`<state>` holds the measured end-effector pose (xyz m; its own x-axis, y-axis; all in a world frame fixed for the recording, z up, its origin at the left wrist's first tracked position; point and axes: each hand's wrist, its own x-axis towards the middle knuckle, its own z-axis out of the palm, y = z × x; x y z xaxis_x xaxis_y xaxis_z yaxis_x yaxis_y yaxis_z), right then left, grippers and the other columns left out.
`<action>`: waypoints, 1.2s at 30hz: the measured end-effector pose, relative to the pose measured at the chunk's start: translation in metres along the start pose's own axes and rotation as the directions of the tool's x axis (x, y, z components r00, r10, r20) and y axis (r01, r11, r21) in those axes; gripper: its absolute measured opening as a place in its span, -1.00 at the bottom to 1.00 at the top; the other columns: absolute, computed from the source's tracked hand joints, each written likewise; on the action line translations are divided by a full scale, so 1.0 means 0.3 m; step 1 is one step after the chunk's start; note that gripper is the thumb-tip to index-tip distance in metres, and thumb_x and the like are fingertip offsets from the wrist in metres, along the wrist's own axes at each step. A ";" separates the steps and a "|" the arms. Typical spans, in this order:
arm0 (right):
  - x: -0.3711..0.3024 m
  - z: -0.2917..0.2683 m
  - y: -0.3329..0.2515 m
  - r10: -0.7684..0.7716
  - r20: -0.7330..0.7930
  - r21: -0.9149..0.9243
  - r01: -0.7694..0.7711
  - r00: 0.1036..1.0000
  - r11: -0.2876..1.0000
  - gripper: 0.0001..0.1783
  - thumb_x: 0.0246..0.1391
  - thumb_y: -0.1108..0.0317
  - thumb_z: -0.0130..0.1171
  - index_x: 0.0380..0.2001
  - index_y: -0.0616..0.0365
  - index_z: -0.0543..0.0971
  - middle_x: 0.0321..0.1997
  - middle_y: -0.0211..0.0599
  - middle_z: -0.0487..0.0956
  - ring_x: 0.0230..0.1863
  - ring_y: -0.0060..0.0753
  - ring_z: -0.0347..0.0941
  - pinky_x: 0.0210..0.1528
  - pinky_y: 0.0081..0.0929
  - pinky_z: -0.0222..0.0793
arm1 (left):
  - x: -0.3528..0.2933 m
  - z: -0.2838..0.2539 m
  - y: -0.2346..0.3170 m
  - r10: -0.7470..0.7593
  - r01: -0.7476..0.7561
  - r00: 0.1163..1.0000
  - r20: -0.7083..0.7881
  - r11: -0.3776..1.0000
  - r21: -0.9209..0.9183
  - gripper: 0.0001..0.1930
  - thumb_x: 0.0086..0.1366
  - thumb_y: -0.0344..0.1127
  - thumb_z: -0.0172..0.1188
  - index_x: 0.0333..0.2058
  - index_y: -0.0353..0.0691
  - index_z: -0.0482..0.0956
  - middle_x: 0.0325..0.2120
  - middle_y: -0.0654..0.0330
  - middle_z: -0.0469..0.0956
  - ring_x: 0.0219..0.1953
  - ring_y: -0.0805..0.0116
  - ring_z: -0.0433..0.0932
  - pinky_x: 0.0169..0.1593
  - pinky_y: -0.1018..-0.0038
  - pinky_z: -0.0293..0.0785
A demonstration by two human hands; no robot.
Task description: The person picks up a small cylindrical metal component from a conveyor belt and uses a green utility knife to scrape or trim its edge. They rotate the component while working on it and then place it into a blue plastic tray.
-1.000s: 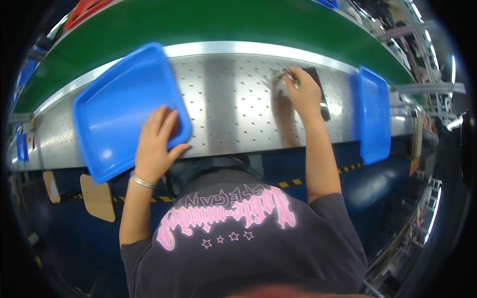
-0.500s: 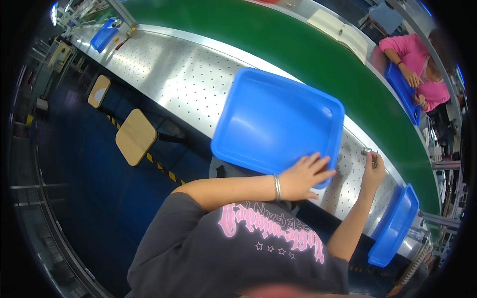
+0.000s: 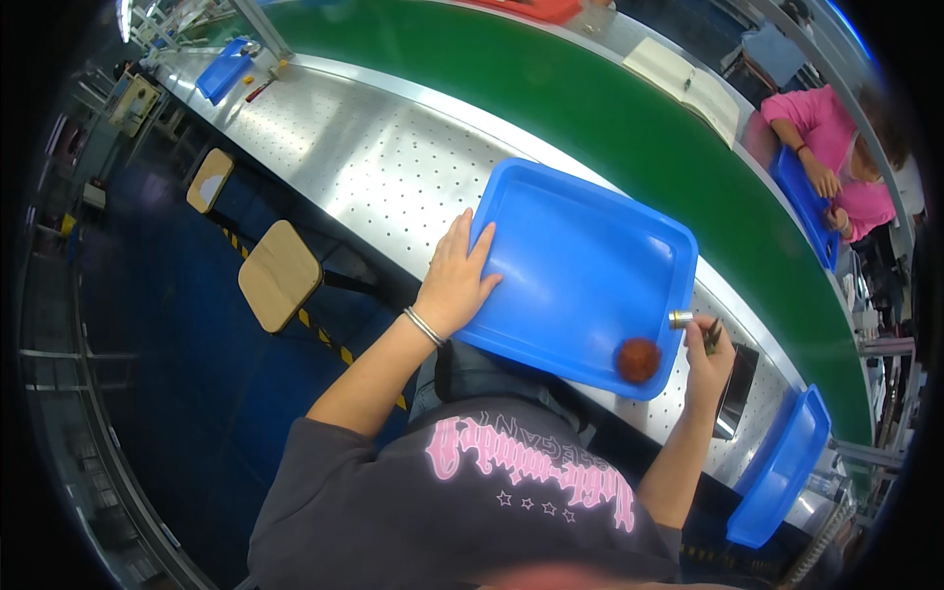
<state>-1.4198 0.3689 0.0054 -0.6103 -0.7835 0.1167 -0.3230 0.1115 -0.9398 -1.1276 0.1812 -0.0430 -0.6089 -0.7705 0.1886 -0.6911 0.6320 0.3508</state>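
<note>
A large blue tray (image 3: 580,265) lies on the perforated metal bench in front of me. My left hand (image 3: 457,280) touches its left rim, fingers stretched out and thumb apart. Inside the tray's near right corner sits a round, fuzzy reddish-brown ball (image 3: 638,361). Just beyond the right rim, my right hand (image 3: 708,359) is closed around a small silver metal cylinder (image 3: 680,320) with a yellowish band. A thin dark pointed tool (image 3: 714,335) also sticks out of that hand; its exact kind is unclear.
A dark flat rectangular object (image 3: 736,391) lies beside my right wrist. Further right stands another blue tray (image 3: 782,467). A green belt (image 3: 580,128) curves behind the bench, with an open notebook (image 3: 683,87) past it. Across it, a person in pink (image 3: 826,147) works. Stools (image 3: 280,275) stand left.
My left hand has moved from the tray's near right corner to its left rim, leaving the ball in view. My right hand has come closer to the tray. The dark flat object now shows.
</note>
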 end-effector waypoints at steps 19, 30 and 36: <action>-0.018 0.141 -0.147 0.144 0.365 0.202 -0.229 0.920 0.952 -0.82 0.08 0.32 0.17 -0.37 0.23 0.54 -0.49 -0.49 0.47 -0.45 -0.71 0.28 -0.40 -0.69 0.21 | 0.056 -0.017 0.360 0.274 0.338 0.901 0.337 0.044 -0.940 -0.62 0.24 -0.48 0.11 0.04 -0.38 0.40 -0.11 0.09 0.51 -0.11 0.41 0.51 -0.04 0.52 0.43; -0.024 0.132 -0.105 0.001 0.295 0.312 -0.097 0.956 0.945 -0.86 0.03 0.42 0.19 -0.36 0.27 0.56 -0.43 -0.43 0.52 -0.42 -0.66 0.33 -0.37 -0.66 0.25 | 0.065 -0.001 0.377 0.361 0.676 0.734 0.576 -0.303 -0.672 -0.53 0.28 -0.35 0.10 0.14 -0.35 0.29 -0.13 0.06 0.50 -0.14 0.32 0.54 -0.02 0.47 0.47; -0.031 0.116 -0.133 0.004 0.158 0.130 -0.025 0.987 0.991 -0.93 -0.06 0.46 0.24 -0.46 0.23 0.60 -0.50 -0.46 0.50 -0.53 -0.73 0.21 -0.54 -0.71 0.07 | 0.055 -0.008 0.416 0.294 0.590 0.802 0.520 -0.251 -0.767 -0.52 0.23 -0.40 0.15 0.13 -0.30 0.29 -0.12 0.09 0.46 -0.16 0.35 0.53 -0.06 0.50 0.48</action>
<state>-1.3760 0.3506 0.0307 -0.4893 -0.8700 0.0609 -0.2113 0.0506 -0.9761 -1.2229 0.2470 0.0061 -0.8939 -0.3887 -0.2231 0.1131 -0.6773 0.7270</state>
